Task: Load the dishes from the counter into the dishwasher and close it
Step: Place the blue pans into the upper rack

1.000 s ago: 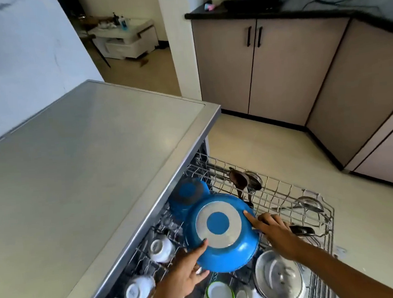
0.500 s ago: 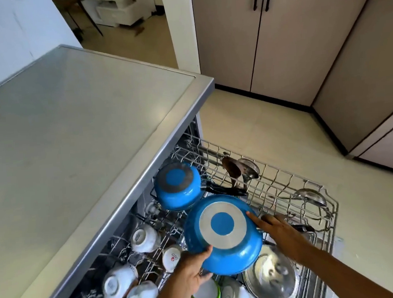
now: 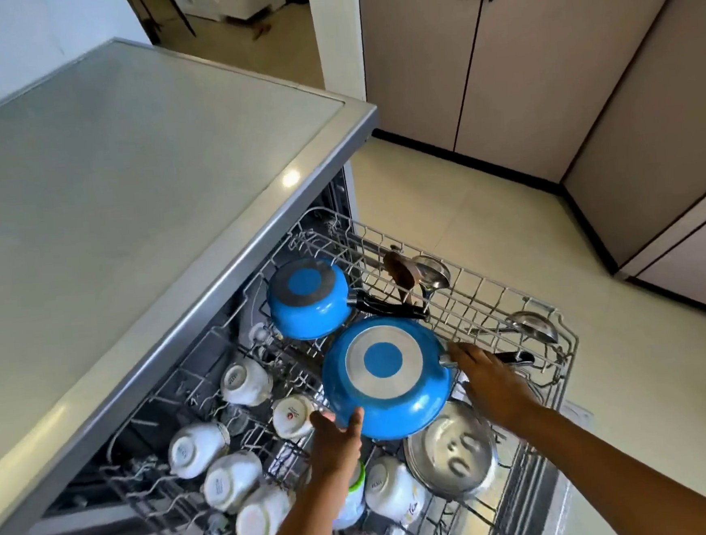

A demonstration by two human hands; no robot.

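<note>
Since the earlier pictures the rack (image 3: pixel 572 347) has come further out from under the table (image 3: pixel 124 179), so the small blue pot (image 3: pixel 307 298) now shows completely. The big blue pan (image 3: pixel 387 374) has stayed between the two hands.

The pan lies upside down in the rack, its bottom up, probably so that water can run off it. It is a little tilted, and its lower edge leans over the steel lid (image 3: pixel 450 449). The left hand (image 3: pixel 335 441) is spread, with the thumb and fingers touching the near rim of the pan. The right hand (image 3: pixel 494 387) lies flat, with straight fingers, where the black handle (image 3: pixel 514 357) joins the pan. Neither hand grips it; I think they are only settling it into its place.

The small pot stands just behind the pan, also upside down. White cups (image 3: pixel 246 381) fill the left side of the rack, mouths downward. Ladles (image 3: pixel 533 327) and a wooden spoon (image 3: pixel 400 270) rest at the far side. The door is not yet closed.
</note>
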